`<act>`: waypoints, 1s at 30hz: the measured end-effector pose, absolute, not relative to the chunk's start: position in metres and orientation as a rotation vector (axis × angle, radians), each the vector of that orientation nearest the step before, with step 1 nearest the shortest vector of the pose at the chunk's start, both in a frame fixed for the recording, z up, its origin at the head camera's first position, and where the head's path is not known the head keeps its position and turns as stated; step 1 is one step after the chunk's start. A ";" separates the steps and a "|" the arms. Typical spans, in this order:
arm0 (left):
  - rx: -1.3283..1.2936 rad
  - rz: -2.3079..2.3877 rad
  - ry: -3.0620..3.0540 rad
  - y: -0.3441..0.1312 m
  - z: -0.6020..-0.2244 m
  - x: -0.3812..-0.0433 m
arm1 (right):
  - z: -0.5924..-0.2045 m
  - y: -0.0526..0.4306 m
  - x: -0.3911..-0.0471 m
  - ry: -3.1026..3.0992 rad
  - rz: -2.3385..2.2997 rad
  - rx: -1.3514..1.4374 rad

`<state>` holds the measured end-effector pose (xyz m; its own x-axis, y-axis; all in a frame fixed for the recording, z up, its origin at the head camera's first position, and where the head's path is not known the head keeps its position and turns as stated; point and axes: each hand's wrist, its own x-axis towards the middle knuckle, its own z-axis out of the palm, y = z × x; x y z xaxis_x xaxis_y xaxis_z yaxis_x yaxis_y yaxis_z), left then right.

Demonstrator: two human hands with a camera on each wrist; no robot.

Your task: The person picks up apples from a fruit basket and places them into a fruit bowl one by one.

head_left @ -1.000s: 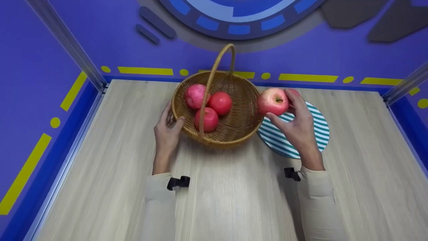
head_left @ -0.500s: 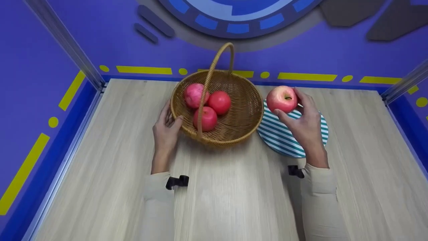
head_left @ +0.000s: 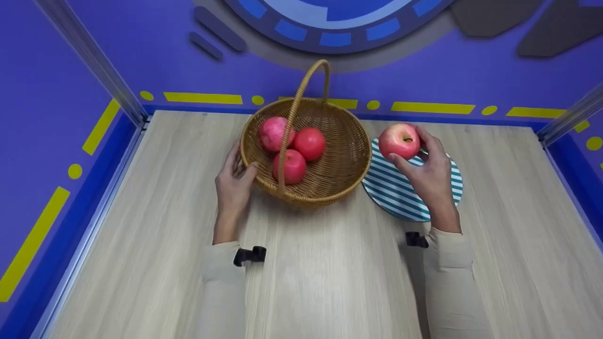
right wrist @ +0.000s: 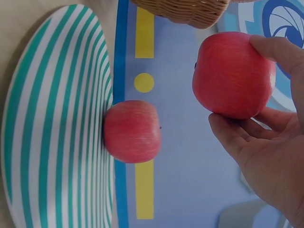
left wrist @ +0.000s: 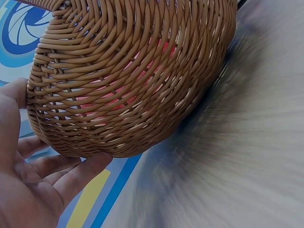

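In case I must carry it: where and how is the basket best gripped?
Probably by the top of its handle, coming from above: it arches high over the basket, with three fruits lying lower inside, and the left hand is at the basket's side, leaving the handle free.

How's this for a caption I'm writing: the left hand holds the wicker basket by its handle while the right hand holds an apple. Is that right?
Not quite. The left hand holds the wicker basket at its side, thumb at the rim, not by the handle, as the head view shows. The right hand does hold an apple.
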<state>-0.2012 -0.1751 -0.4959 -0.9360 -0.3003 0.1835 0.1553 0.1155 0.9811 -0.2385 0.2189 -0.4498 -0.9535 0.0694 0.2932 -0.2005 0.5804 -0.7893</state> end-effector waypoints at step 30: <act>0.157 -1.871 -2.066 -0.176 -0.497 -0.202 | -0.484 0.227 -0.254 -2.721 1.413 0.001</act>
<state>-0.2024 -0.1759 -0.4967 -0.9332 -0.3105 0.1809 0.1494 0.1225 0.9812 -0.2544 0.2275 -0.4835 -0.9971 0.0343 0.0675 -0.0355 0.5758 -0.8168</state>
